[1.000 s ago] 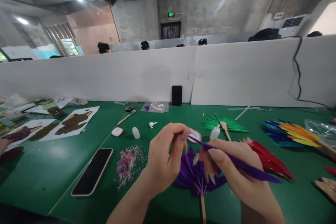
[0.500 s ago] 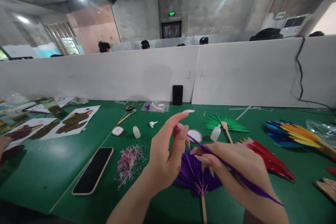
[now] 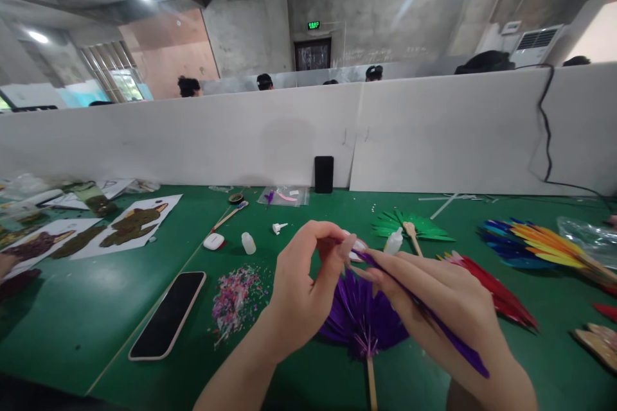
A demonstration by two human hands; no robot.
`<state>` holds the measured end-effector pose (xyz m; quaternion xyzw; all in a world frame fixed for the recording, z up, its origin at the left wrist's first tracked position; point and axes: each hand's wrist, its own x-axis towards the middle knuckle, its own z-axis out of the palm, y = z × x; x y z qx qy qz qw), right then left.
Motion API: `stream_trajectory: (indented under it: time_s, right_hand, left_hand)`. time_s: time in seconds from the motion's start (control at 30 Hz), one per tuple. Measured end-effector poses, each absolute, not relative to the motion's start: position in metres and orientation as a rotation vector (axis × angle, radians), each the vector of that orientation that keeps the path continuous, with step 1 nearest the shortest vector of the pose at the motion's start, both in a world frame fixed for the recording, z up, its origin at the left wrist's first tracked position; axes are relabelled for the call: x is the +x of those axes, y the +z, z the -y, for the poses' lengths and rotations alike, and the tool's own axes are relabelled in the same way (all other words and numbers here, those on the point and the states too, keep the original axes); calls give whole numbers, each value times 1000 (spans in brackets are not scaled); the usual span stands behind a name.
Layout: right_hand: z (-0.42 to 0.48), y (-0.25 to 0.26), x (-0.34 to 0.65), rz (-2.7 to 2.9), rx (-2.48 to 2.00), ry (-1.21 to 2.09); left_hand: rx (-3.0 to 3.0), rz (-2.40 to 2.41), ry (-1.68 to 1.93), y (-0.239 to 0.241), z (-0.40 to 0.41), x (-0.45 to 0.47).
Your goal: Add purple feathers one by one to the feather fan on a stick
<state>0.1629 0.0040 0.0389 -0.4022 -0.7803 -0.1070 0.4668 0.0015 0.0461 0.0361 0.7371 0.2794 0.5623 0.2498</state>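
My right hand (image 3: 448, 314) grips a long purple feather (image 3: 453, 343) along its shaft, the vane trailing down to the right. My left hand (image 3: 308, 282) pinches the quill tip of that feather with thumb and fingers closed. Both hands hover above a purple feather fan (image 3: 359, 321) on a wooden stick (image 3: 371, 385), which lies on the green table (image 3: 87, 314). A small round dish (image 3: 357, 245) shows partly behind my fingertips.
A black phone (image 3: 168, 314) and a heap of coloured bits (image 3: 236, 298) lie to the left. A green fan (image 3: 409, 226), a glue bottle (image 3: 394, 241), a red fan (image 3: 496, 295) and a multicoloured fan (image 3: 540, 245) lie right. White partitions (image 3: 434, 135) stand behind; paper pictures (image 3: 132, 226) lie far left.
My left forefinger, stretched out half a second ago, has curled back onto the quill tip. The feather's vane has swung lower in my right hand.
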Motion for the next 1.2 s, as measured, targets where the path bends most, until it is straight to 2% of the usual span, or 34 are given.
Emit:
stream_trajectory:
  time_s: [0.2, 0.47, 0.67, 1.2]
  right_hand:
    - [-3, 47, 163, 1929, -985, -166]
    - [-8, 50, 159, 1706, -1018, 427]
    - [-8, 47, 155, 1437, -1036, 708]
    - [-11, 44, 153, 1320, -1105, 843]
  left_hand:
    - [2008, -776, 1515, 35, -47, 2]
    - [2014, -804, 1536, 33, -49, 4]
    - [2093, -761, 1558, 35, -50, 6]
    - [2123, -751, 1566, 34, -54, 4]
